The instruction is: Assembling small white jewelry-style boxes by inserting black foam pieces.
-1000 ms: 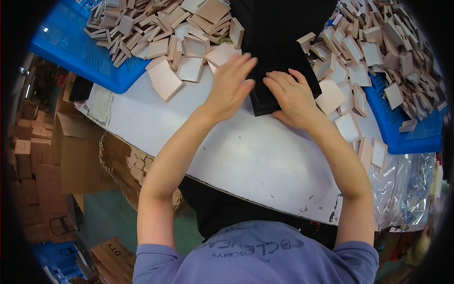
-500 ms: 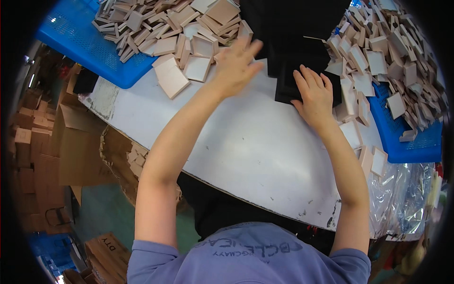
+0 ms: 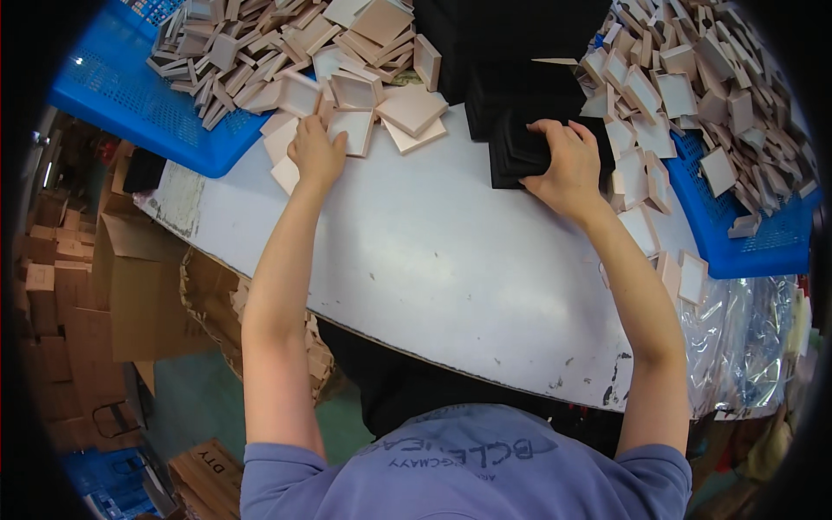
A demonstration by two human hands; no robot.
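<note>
right hand [image 3: 568, 172] at black block [image 3: 518, 149], left hand [image 3: 319, 154] at pale trays [image 3: 279, 141]

from my feed: block sits on the bench [image 3: 416, 234], just in front of a taller black stack [image 3: 511, 95]. right hand is curled around it, thumb at near edge, fingers at far edge; can't tell if it's clamped. left hand's fingers are bent down among the trays, grip hidden from me. trays lie loose by the left blue basket [image 3: 208, 156].

my read: block is light, probably soft foam, so i'd pinch opposite edges gently. trays look light, stiff, thin-walled; i'd take them by the rim, no hard squeeze on corners.
</note>
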